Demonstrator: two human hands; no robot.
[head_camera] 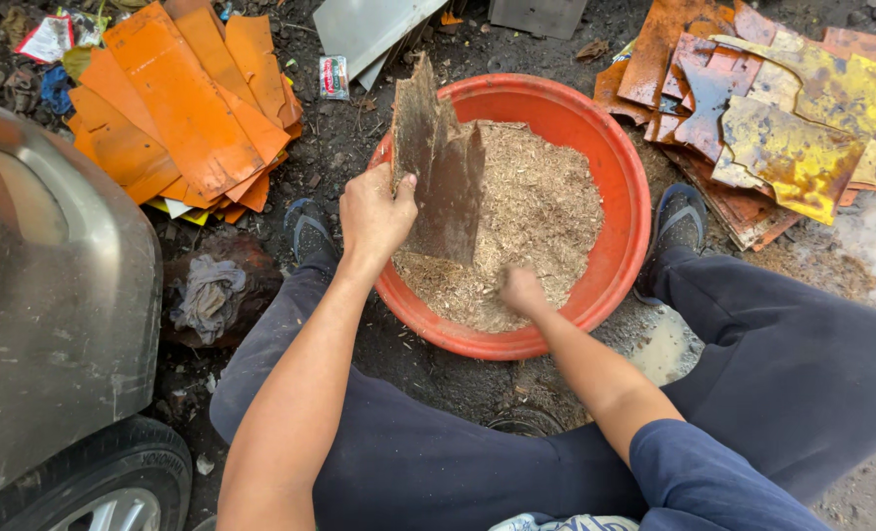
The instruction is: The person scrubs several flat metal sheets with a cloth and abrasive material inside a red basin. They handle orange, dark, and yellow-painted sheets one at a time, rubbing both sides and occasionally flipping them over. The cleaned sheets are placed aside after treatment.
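Our left hand (374, 211) was closed around the left edge of a dark, rusty metal sheet (443, 167), thumb in front and fingers wrapped behind, holding it upright. The sheet's long axis ran up and down: its lower edge was dug into the sawdust (536, 211), and its ragged top corner pointed away from us, past the far rim of the orange basin (625, 197). Its broad face was turned towards our right.

Our right hand (522, 291) lay low in the sawdust near the basin's near rim, fingers curled in and part buried, so we could not tell whether it held anything. The two hands were apart, with the sheet's bottom edge between them.

The basin sat on dark, dirty ground between our sandalled feet, left (308, 231) and right (678, 218). Beyond the basin's left side lay a fanned stack of orange sheets (182, 108); beyond its right side, a pile of rusty and yellow-stained sheets (772, 118). A crumpled grey rag (208, 295) lay beside our left knee, and a grey car bumper (54, 295) with its tyre (113, 487) crowded in close on our left.
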